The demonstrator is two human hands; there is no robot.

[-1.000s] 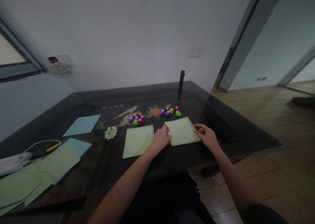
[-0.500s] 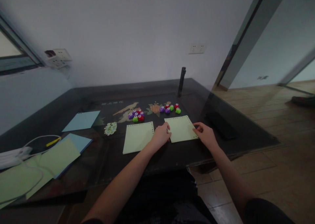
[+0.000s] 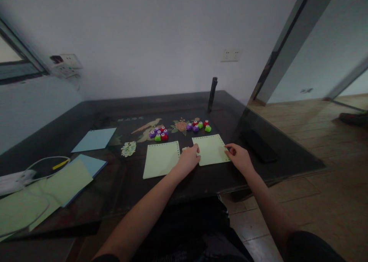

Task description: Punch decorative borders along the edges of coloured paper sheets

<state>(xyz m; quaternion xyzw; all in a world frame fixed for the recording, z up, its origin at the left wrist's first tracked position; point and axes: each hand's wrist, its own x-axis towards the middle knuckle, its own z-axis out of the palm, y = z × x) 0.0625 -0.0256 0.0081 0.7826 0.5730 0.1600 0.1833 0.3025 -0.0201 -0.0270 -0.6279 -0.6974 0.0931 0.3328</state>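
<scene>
A pale green loose-leaf sheet (image 3: 211, 150) with punched holes along its top edge lies on the dark table in front of me. My left hand (image 3: 188, 157) has its fingers curled at the left edge of it. On the opposite edge, my right hand (image 3: 238, 157) pinches the paper between thumb and fingers. Left of these hands lies a second pale green loose-leaf sheet (image 3: 161, 160), holes along its top and right edges. Whether either is one sheet or a thin stack, I cannot tell.
Beyond the papers sit two clusters of small coloured beads (image 3: 158, 133), (image 3: 199, 126) in purple, red and green. A flower-shaped cutout (image 3: 128, 149), blue paper (image 3: 94, 140), more green paper (image 3: 67, 181), a cable with a power strip (image 3: 17, 181), a black phone-like slab (image 3: 260, 146) and an upright black stick (image 3: 212, 95) surround them.
Both hands stay at the edges of the right-hand sheet. My right hand has shifted very slightly left, and the whole view has tilted a little.
</scene>
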